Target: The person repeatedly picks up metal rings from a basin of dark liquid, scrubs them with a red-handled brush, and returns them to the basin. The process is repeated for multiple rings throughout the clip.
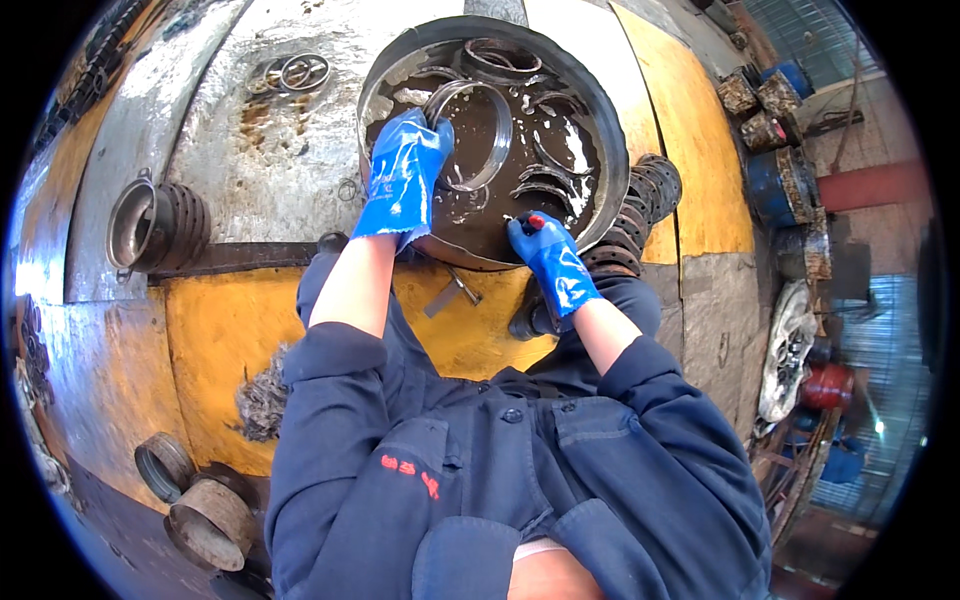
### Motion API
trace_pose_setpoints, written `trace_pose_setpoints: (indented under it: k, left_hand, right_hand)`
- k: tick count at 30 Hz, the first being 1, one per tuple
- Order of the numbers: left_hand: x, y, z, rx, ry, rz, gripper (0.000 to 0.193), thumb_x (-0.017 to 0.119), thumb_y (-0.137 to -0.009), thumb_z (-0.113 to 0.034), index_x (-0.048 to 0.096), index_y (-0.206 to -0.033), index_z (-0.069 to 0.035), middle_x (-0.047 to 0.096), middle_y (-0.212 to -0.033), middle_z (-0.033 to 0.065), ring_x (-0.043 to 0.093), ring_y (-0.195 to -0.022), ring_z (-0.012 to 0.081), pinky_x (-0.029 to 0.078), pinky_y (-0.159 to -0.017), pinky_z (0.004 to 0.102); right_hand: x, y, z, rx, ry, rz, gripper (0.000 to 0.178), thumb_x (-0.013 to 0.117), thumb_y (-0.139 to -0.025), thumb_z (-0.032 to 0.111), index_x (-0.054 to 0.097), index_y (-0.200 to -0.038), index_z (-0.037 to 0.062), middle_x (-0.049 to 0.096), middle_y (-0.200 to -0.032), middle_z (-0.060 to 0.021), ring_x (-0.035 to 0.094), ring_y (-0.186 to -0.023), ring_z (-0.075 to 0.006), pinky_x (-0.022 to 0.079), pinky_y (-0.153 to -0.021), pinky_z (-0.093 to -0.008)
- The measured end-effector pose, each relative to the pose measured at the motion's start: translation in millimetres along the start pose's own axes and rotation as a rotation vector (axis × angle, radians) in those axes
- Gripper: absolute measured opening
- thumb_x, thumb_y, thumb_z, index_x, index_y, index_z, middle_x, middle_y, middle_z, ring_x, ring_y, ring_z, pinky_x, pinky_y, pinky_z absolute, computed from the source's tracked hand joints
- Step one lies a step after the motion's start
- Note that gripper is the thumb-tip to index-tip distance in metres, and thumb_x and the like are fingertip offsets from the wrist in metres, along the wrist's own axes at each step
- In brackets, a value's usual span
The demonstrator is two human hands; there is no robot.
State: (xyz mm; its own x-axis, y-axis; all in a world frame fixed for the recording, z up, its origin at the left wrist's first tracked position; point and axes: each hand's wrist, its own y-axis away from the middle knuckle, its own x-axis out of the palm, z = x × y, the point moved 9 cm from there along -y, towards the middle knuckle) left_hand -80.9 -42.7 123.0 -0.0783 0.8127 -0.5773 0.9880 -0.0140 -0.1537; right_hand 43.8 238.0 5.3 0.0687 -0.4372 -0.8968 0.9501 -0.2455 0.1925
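Item one: our left hand [408,170], in a blue glove, its fingers closed on the near left edge of a large metal ring [503,140]. We find the ring tilted up inside a round tub [612,140], over dark brown liquid [470,228].

Item two: our right hand [552,255], also gloved in blue, at the near right part of the tub, fingers curled. A small red piece [536,222] shows at the fingers; we cannot tell what it is or whether the hand grips it.

Also in the tub: another ring [500,57] at the far side, and several curved metal edges partly sunk in the liquid, mostly to the right.

Outside the tub, we count a row of dark rings [622,232] against its right side; a few thin loose rings [305,72] on the floor to the far left; a group of ribbed metal rings [150,225] nearer on the left; a grey fibre wad [264,395] beside our left sleeve; barrels [777,187] well off to the right.
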Motion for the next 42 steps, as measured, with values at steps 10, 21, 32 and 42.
trace_pose_setpoints:
  k: [10, 21, 32, 42]
  left_hand:
    - [-2.4, 2.8, -3.2, -0.099, 0.042, 0.060, 0.041, 0.066, -0.101, -0.039, 0.076, -0.102, 0.000, 0.082, -0.089, 0.0156, 0.080, -0.091, 0.0334, 0.059, -0.089, 0.0440]
    - [-3.2, 3.5, -8.2, -0.020, 0.038, 0.028, 0.040, 0.066, -0.100, -0.038, 0.076, -0.098, 0.000, 0.080, -0.089, 0.0182, 0.078, -0.091, 0.0357, 0.058, -0.088, 0.0457]
    - [0.3, 3.1, -7.5, -0.082, 0.008, 0.067, 0.041, 0.068, -0.099, -0.040, 0.076, -0.099, 0.000, 0.079, -0.092, 0.0206, 0.076, -0.095, 0.0393, 0.057, -0.089, 0.0483]
    - [-7.3, 9.1, -15.7, -0.036, -0.027, -0.034, 0.042, 0.071, -0.098, -0.040, 0.074, -0.099, 0.001, 0.076, -0.101, 0.0265, 0.073, -0.100, 0.0441, 0.056, -0.089, 0.0519]
  right_hand:
    - [2.1, -1.4, -2.5, 0.030, 0.014, 0.034, 0.042, 0.070, -0.097, 0.051, 0.080, -0.107, 0.0110, 0.080, -0.106, -0.0176, 0.075, -0.105, -0.0416, 0.060, -0.091, -0.0487]
    - [2.3, -1.2, -3.9, 0.021, -0.010, 0.035, 0.045, 0.070, -0.097, 0.051, 0.081, -0.109, 0.0090, 0.080, -0.109, -0.0183, 0.075, -0.106, -0.0412, 0.060, -0.093, -0.0473]
    - [2.6, -0.7, -5.0, 0.041, 0.001, 0.056, 0.044, 0.069, -0.098, 0.051, 0.081, -0.110, 0.0108, 0.080, -0.111, -0.0172, 0.075, -0.107, -0.0416, 0.060, -0.093, -0.0475]
    - [3.8, -1.4, -4.5, 0.040, 0.014, 0.066, 0.045, 0.068, -0.098, 0.051, 0.080, -0.111, 0.0099, 0.080, -0.111, -0.0172, 0.075, -0.107, -0.0411, 0.060, -0.092, -0.0474]
